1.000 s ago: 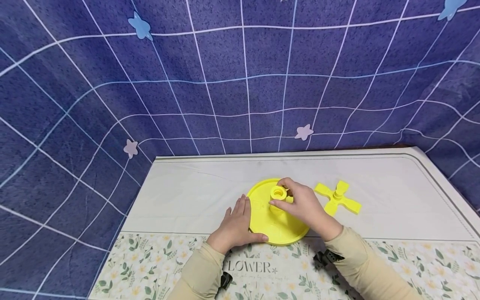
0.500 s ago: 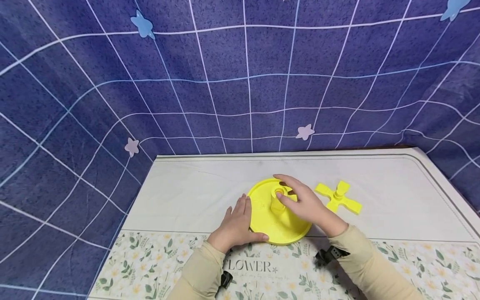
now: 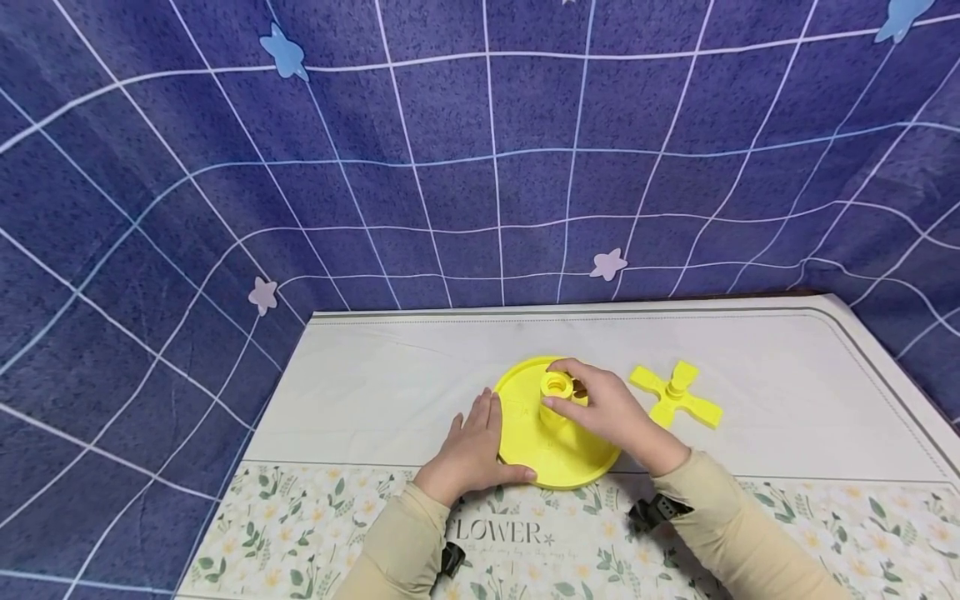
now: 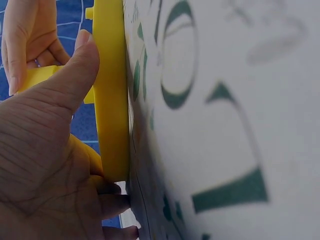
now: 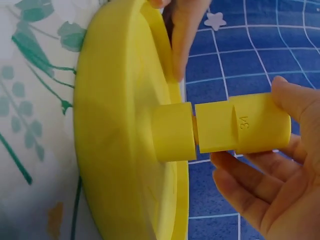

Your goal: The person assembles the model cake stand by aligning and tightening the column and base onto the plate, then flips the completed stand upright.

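I see yellow disc (image 3: 553, 454) under my fingers | yellow cylinder (image 5: 242, 125) between my right fingers, "31" embossed | yellow cross piece (image 3: 677, 394) right of my fingers | tabletop (image 3: 390, 383) white past my fingers, green-leaf floral border nearer | backdrop (image 3: 480, 150) dark blue, white grid, pale stars | sleeves (image 3: 397, 546) beige

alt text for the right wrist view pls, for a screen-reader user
The right hand holds a yellow cylinder, marked 31, end-on against the short hub at the centre of a yellow disc. The disc lies on a floral-print table cover, with the left hand's fingers at its far rim.
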Demonstrator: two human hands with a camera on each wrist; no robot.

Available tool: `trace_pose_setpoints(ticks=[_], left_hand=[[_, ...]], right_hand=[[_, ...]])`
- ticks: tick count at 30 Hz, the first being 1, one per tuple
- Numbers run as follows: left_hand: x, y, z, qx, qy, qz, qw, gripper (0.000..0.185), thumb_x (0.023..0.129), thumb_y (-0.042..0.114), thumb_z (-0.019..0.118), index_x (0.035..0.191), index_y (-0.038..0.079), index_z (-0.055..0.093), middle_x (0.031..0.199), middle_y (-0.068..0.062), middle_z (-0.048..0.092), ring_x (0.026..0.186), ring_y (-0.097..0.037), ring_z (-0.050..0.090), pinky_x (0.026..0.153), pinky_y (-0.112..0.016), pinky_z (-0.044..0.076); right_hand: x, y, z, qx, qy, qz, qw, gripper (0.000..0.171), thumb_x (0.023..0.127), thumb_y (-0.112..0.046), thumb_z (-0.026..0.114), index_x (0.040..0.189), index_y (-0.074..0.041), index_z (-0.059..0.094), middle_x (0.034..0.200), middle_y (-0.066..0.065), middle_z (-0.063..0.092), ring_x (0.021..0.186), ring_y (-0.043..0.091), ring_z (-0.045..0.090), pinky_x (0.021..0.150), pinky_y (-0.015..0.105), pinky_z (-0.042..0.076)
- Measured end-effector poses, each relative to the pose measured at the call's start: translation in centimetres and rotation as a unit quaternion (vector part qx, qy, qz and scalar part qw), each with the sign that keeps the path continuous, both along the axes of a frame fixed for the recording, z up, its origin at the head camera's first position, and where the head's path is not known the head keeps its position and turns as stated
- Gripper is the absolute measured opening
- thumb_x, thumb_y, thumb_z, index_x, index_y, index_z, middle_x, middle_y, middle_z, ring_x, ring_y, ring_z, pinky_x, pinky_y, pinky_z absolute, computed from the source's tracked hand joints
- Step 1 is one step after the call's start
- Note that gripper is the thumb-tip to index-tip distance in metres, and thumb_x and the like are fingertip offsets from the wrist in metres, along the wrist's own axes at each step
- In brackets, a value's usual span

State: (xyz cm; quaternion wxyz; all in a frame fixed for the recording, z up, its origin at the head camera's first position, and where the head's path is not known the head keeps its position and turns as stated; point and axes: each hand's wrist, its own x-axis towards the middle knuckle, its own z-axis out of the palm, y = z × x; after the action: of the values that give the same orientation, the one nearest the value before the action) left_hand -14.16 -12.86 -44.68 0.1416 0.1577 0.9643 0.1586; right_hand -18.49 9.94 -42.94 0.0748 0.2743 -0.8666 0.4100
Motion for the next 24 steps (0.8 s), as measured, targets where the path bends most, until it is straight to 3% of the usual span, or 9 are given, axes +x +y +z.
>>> trace_pose_setpoints(ticks=[6, 11, 15, 19, 24], left_hand=[[0.0, -0.1, -0.1, 0.001, -0.003, 0.002, 1.0000, 0.124, 0.077, 0.070, 0.067, 0.153, -0.007, 0.006, 0.160, -0.023, 0.002, 0.148, -0.032, 0.005, 0.116, -0.055, 0.012], [-0.1, -0.1, -0.1, 0.000, -0.001, 0.004, 1.0000, 0.124, 0.077, 0.070, 0.066, 0.154, -0.006, 0.005, 0.161, -0.022, 0.001, 0.149, -0.031, 0.003, 0.116, -0.055, 0.011], [-0.1, -0.1, -0.1, 0.001, -0.001, 0.005, 1.0000, 0.124, 0.077, 0.070, 0.066, 0.154, -0.006, 0.005, 0.161, -0.022, 0.001, 0.149, -0.031, 0.003, 0.116, -0.055, 0.011], [0.0, -0.1, -0.1, 0.006, -0.001, 0.006, 1.0000, 0.125, 0.076, 0.070, 0.067, 0.154, -0.006, 0.005, 0.161, -0.022, 0.001, 0.149, -0.031, 0.003, 0.116, -0.055, 0.011], [0.2, 0.0, 0.1, 0.016, -0.006, 0.008, 0.9998, 0.125, 0.076, 0.069, 0.068, 0.153, -0.006, 0.004, 0.161, -0.022, 0.001, 0.148, -0.031, 0.003, 0.117, -0.055, 0.009]], right_hand=[[0.3, -0.5, -0.5, 0.021, 0.039, -0.044, 0.998, 0.040, 0.084, -0.034, 0.077, 0.113, -0.012, 0.061, 0.086, -0.003, 0.063, 0.072, 0.015, 0.055, 0.066, 0.031, 0.049], [0.4, -0.7, -0.5, 0.030, 0.053, -0.056, 0.997, 0.041, 0.084, -0.036, 0.076, 0.112, -0.012, 0.059, 0.083, -0.003, 0.062, 0.071, 0.015, 0.054, 0.065, 0.032, 0.048], [0.4, -0.5, -0.3, 0.035, 0.043, -0.048, 0.997, 0.048, 0.086, -0.039, 0.074, 0.122, -0.010, 0.057, 0.105, 0.006, 0.067, 0.085, 0.021, 0.063, 0.074, 0.037, 0.053], [0.3, 0.0, 0.0, 0.007, 0.019, -0.007, 1.000, 0.054, 0.095, -0.032, 0.063, 0.141, -0.006, 0.047, 0.134, 0.015, 0.056, 0.109, 0.031, 0.061, 0.085, 0.046, 0.053], [0.1, 0.5, 0.4, -0.026, -0.010, 0.073, 0.997, 0.048, 0.098, -0.019, 0.057, 0.144, -0.005, 0.047, 0.143, 0.013, 0.050, 0.124, 0.031, 0.052, 0.091, 0.048, 0.050]])
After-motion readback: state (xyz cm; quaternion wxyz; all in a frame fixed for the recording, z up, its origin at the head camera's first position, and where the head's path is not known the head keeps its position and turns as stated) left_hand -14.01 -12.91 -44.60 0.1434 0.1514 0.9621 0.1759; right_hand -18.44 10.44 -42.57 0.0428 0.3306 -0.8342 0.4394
